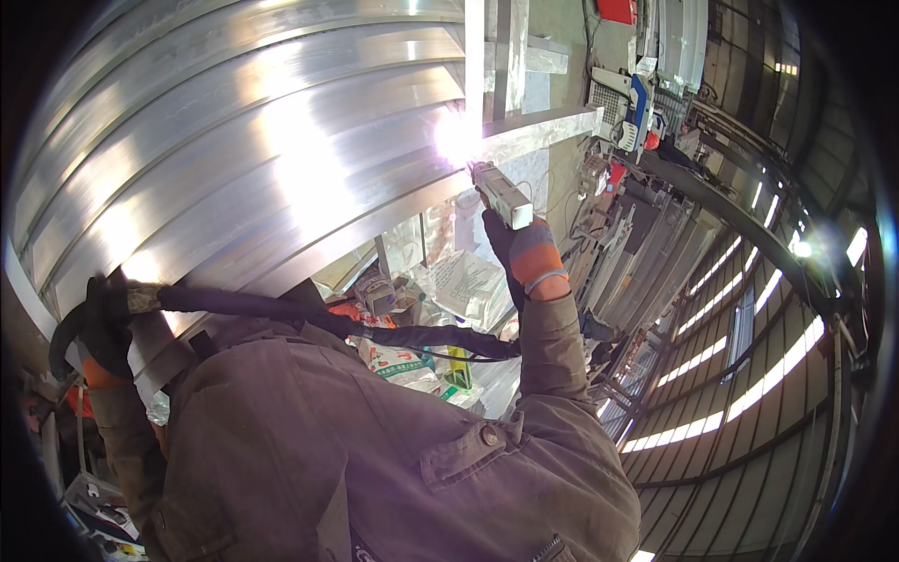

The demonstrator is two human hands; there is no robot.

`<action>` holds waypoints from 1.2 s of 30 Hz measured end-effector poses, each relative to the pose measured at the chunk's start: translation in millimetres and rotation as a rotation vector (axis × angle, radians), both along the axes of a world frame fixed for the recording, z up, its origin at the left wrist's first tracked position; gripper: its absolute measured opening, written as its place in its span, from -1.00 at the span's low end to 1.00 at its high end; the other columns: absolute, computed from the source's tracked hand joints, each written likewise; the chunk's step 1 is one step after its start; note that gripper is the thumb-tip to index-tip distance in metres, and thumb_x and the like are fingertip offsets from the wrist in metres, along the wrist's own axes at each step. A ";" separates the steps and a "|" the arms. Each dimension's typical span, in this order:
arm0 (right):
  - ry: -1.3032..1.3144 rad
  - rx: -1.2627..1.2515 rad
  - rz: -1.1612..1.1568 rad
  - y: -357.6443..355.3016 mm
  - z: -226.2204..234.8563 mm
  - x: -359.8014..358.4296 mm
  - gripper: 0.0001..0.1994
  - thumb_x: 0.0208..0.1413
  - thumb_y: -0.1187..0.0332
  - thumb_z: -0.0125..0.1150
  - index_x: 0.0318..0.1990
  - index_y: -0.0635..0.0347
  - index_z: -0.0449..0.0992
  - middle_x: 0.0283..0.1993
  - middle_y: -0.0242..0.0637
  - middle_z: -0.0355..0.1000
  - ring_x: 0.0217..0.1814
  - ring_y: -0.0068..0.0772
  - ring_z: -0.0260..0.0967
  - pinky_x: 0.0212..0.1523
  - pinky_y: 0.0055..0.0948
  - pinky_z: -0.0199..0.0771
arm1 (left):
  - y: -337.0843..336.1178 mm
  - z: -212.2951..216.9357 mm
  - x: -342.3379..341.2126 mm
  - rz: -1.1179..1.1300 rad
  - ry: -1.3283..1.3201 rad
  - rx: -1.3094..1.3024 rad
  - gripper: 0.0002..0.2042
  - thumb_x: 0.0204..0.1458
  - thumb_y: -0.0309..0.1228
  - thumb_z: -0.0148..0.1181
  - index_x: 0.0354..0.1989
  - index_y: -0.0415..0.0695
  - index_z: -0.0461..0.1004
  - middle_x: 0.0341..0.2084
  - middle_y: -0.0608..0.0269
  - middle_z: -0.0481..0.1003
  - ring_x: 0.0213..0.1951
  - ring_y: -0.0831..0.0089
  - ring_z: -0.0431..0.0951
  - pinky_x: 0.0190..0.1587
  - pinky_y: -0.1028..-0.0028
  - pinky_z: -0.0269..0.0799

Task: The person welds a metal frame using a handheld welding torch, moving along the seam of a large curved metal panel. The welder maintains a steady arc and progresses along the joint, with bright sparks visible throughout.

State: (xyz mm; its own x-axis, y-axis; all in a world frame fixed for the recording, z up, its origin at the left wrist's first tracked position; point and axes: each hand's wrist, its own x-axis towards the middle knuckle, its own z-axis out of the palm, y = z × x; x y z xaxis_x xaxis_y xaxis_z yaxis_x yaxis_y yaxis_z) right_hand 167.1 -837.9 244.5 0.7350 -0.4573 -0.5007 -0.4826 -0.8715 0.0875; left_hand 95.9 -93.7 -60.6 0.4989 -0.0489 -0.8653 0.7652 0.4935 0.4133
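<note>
The biggest thing in front of me is the curved ribbed aluminium panel (234, 140), a wall of long shiny ribs that fills the left and far part of my view and throws back broad white glare. Across its far right side runs a square metal bar (543, 129), meeting an upright metal post (475, 56); where they join, a bright white flash (457, 139) burns, and I cannot see the joint itself through it.

Next in size is my own brown work jacket (375, 450), filling the near middle. To the right, past my sleeve, lies a stack of long metal profiles (637, 253), and further right the roof beams with strips of daylight (721, 375).

A thick black hose (281, 314) runs from the left edge across my chest to my right forearm. My left hand (103, 323), in a dark glove with an orange cuff, is closed around this hose at the near left, just beside the panel's lower rim.

My right hand (524, 253), in a dark and orange glove, is raised and wrapped tight around the grey torch (501, 195). The torch points up and left, its tip right at the flash on the bar.

Below my right arm, near the middle, lie printed plastic bags (412, 361) in a loose heap.
</note>
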 end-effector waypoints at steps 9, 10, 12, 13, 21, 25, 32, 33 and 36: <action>0.064 -0.050 -0.009 15.9 15.8 2.0 -0.43 0.39 -0.12 0.38 0.23 0.23 0.69 0.04 0.17 0.75 0.13 0.35 0.72 0.10 0.09 0.75 | 9.0 -8.3 1.2 -0.018 0.032 -0.006 -0.37 0.53 0.11 0.19 0.56 -0.09 0.51 0.39 0.19 0.62 0.36 0.33 0.63 0.37 0.25 0.61; 0.056 -0.039 0.006 16.7 16.4 1.8 -0.43 0.39 -0.12 0.38 0.23 0.23 0.69 0.04 0.17 0.75 0.13 0.35 0.72 0.10 0.09 0.75 | 7.5 -6.7 1.9 -0.042 0.040 0.014 -0.36 0.53 0.12 0.20 0.55 -0.08 0.51 0.38 0.20 0.63 0.35 0.33 0.65 0.37 0.25 0.61; 0.043 -0.024 0.031 17.0 16.3 1.0 -0.43 0.40 -0.12 0.37 0.23 0.22 0.69 0.04 0.17 0.76 0.13 0.36 0.72 0.10 0.09 0.75 | 3.2 -3.4 5.0 0.005 0.041 -0.030 -0.36 0.52 0.14 0.19 0.54 -0.09 0.52 0.35 0.20 0.65 0.32 0.32 0.67 0.36 0.24 0.62; 0.039 -0.013 0.025 16.7 16.8 0.0 -0.43 0.40 -0.12 0.36 0.24 0.22 0.69 0.03 0.17 0.76 0.12 0.36 0.71 0.10 0.09 0.75 | 0.7 -1.3 6.3 0.045 0.055 -0.050 -0.35 0.53 0.14 0.19 0.54 -0.09 0.52 0.35 0.20 0.65 0.31 0.32 0.68 0.36 0.24 0.62; 0.088 -0.047 -0.010 13.9 19.5 -3.7 -0.41 0.40 -0.15 0.33 0.24 0.23 0.69 0.01 0.18 0.76 0.11 0.38 0.71 0.09 0.11 0.75 | -5.1 11.0 11.5 -0.007 0.074 0.064 -0.35 0.54 0.12 0.16 0.57 -0.12 0.50 0.36 0.15 0.64 0.31 0.29 0.68 0.35 0.24 0.64; 0.110 -0.040 -0.043 13.3 20.1 -6.0 -0.39 0.39 -0.17 0.32 0.23 0.23 0.70 0.01 0.20 0.75 0.13 0.37 0.71 0.11 0.11 0.75 | -25.7 30.4 25.9 0.062 0.144 0.189 -0.40 0.45 0.15 0.30 0.38 -0.10 0.66 0.09 0.25 0.76 0.06 0.39 0.78 0.14 0.34 0.71; 0.152 -0.093 -0.069 16.8 23.5 -5.7 -0.41 0.40 -0.15 0.32 0.23 0.23 0.72 0.01 0.19 0.76 0.14 0.34 0.71 0.13 0.08 0.75 | -48.3 90.8 32.1 -0.084 -0.145 0.063 -0.44 0.48 0.06 0.26 0.40 -0.12 0.58 0.11 0.24 0.69 0.07 0.46 0.69 -0.01 0.44 0.64; 0.180 -0.115 -0.096 18.4 24.7 -4.6 -0.41 0.41 -0.15 0.32 0.23 0.22 0.73 0.01 0.18 0.76 0.14 0.33 0.72 0.13 0.08 0.75 | -44.5 77.5 42.9 -0.060 0.027 0.066 -0.42 0.55 -0.03 0.18 0.54 -0.17 0.43 0.28 0.15 0.61 0.28 0.38 0.62 0.18 0.37 0.64; 0.011 -0.024 0.039 26.6 32.5 -4.0 -0.50 0.41 -0.08 0.38 0.17 0.18 0.77 -0.04 0.17 0.77 0.08 0.29 0.75 0.06 0.06 0.76 | -29.3 52.1 29.4 -0.098 0.076 0.212 -0.36 0.58 0.03 0.12 0.58 -0.23 0.44 0.33 0.08 0.63 0.35 0.33 0.65 0.36 0.28 0.65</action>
